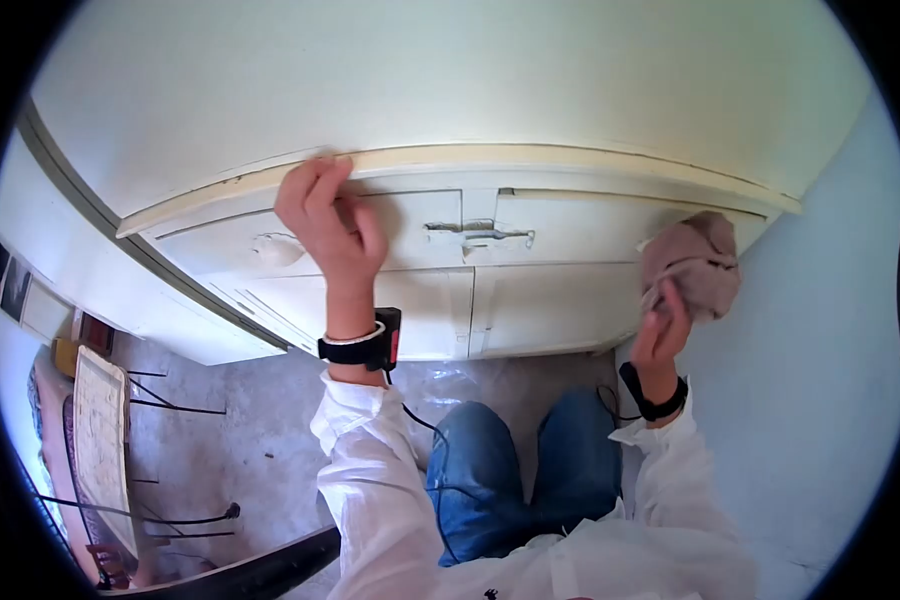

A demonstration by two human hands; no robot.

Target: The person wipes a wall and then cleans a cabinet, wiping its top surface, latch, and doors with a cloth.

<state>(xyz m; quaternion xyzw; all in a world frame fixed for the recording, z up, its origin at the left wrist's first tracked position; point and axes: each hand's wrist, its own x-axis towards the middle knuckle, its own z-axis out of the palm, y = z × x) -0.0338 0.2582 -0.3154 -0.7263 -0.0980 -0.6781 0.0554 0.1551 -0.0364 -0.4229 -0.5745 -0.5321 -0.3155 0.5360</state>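
Note:
A white cabinet [560, 225] with drawers, doors and a metal latch [480, 235] fills the middle. My left hand [332, 220] is at the cabinet's top ledge [490, 157], left of the latch. Its fingers curl loosely with the thumb apart, and nothing shows in them. On the right, my right hand [662, 325] holds a bunched brownish-pink cloth [695, 262] against the right end of the drawer front. The cloth hides part of the fingers and the drawer corner.
Pale blue wall [800, 400] on the right. A folding table [102, 440] with thin metal legs stands at the lower left on the grey floor [260, 430]. My knees [475, 460] are below the cabinet. A black cable runs from my left wrist.

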